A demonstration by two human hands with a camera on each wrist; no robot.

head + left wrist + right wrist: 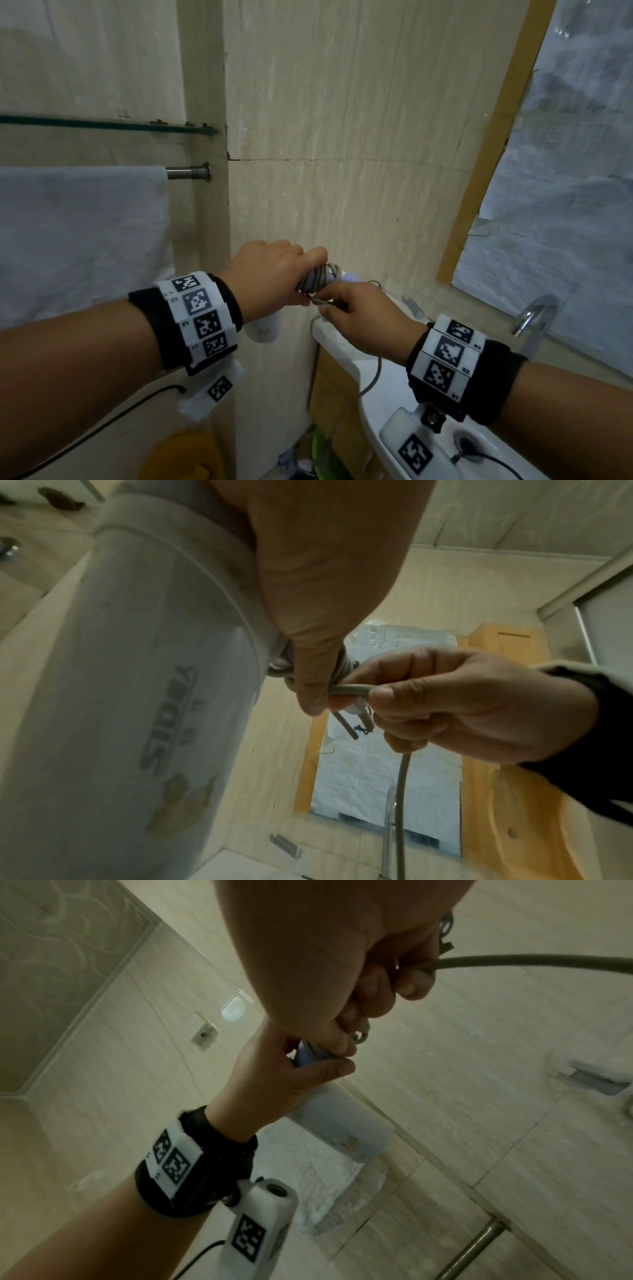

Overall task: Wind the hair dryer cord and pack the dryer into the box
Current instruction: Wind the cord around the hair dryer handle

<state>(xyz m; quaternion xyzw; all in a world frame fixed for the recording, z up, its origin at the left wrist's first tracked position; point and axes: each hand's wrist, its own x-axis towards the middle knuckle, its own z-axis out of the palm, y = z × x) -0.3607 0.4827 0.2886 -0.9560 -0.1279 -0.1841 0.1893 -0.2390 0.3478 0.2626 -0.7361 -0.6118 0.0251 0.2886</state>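
Dryer (143,696): light, smooth; left hand (270,274) grips wound handle. Cord (352,690): limp, springy; right hand (363,318) pinches it.

The head view looks forward and down from above at both hands before a tiled wall (342,137). Each wrist view looks upward, very close, sharing the wound cord (349,693).

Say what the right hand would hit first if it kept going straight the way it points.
Probably the left hand gripping the white plastic hair dryer: the right hand points at it, pinching the grey cord, almost touching. Depth unclear.
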